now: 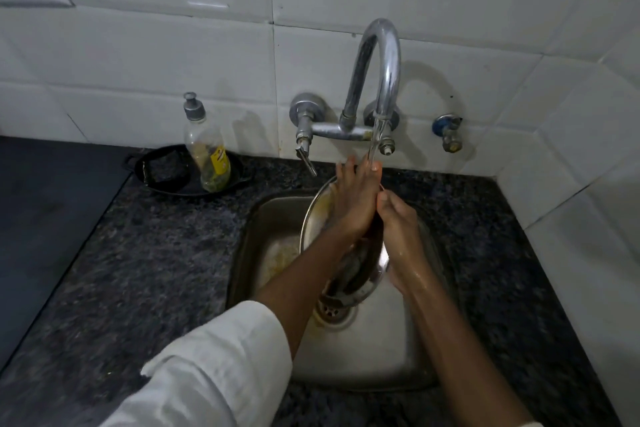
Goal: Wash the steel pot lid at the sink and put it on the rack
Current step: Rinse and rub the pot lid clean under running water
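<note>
I hold the steel pot lid [313, 218] on edge over the steel sink [381, 350], tilted so its inner face turns to my left. My left hand [353, 198] lies flat and open against that face, fingers stretched up past the top rim, the fingertips under the thin stream of water falling from the curved tap [379, 59]. My right hand [398, 239] is curled around the lid's right edge, gripping it, thumb up near the top and wet along the wrist. The lid's lower rim hangs just above the drain [330, 310]. Yellowish residue streaks the lid near its upper left rim and the sink floor to the left of it. My left sleeve [214, 367] is white and pushed back from the forearm.

On the dark speckled counter [156, 253], left of the sink and against the tiled wall, a small black pan [173, 180] holds a dark scrubber [166, 170] and a clear dish-soap bottle [206, 149] with a grey cap and yellow label, standing upright. A blue-handled valve [448, 133] juts from the wall to the right of the tap.
</note>
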